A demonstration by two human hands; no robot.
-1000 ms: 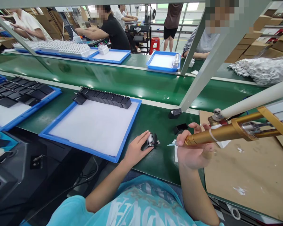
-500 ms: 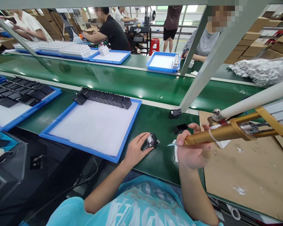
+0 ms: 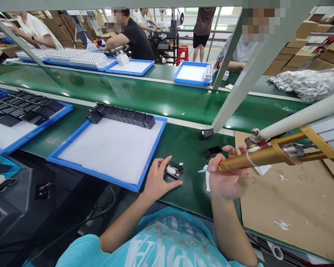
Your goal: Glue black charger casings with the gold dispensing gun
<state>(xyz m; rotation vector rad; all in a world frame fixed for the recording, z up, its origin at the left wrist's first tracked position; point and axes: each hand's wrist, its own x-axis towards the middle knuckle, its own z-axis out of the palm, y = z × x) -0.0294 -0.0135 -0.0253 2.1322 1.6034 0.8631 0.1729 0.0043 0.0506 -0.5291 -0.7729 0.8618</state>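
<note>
On the green bench lies a small black plug adapter (image 3: 173,170) with its pale inner parts showing. Around it curves my left hand (image 3: 158,178), thumb and fingers spread apart; whether a fingertip touches it I cannot tell. My right hand (image 3: 228,174) is wrapped round a gold-coloured glue dispenser (image 3: 250,158), whose thin pale-blue nozzle points left toward the adapter, a short gap away. Just behind the nozzle sits an open black casing (image 3: 213,151). Farther back, at the foot of the metal post, stands another black adapter (image 3: 206,134).
A blue tray (image 3: 93,176) holds a row of black adapters (image 3: 122,115) along its far side. At the left is a second filled tray (image 3: 33,135). A slanted metal post (image 3: 239,98) rises beyond my hands. Cardboard (image 3: 289,207) covers the right side. Co-workers sit across the belt.
My left hand has opened from its pinch on the plug adapter, which now lies slightly farther left and turned, its inside facing up. My right hand and the dispenser have hardly moved.
</note>
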